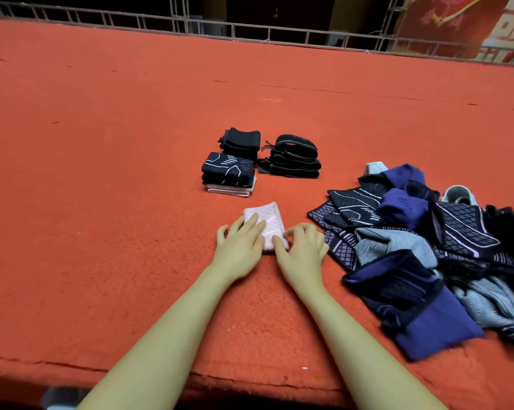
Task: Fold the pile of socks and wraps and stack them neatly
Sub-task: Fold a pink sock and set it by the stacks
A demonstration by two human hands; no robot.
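A folded pale pink sock point(268, 220) lies on the red carpeted surface in front of me. My left hand point(239, 245) rests flat on its left side, fingers straight. My right hand point(301, 245) touches its near right corner with curled fingertips. Behind it stand three neat stacks: navy patterned socks over a pink one point(229, 174), a black folded stack point(241, 140), and black wraps point(292, 158). To the right sprawls the unfolded pile point(427, 247) of navy, purple and grey socks and wraps.
The red carpet point(116, 173) stretches wide to the left and back. A metal railing point(250, 28) runs along the far edge. The near edge of the surface drops off below my forearms.
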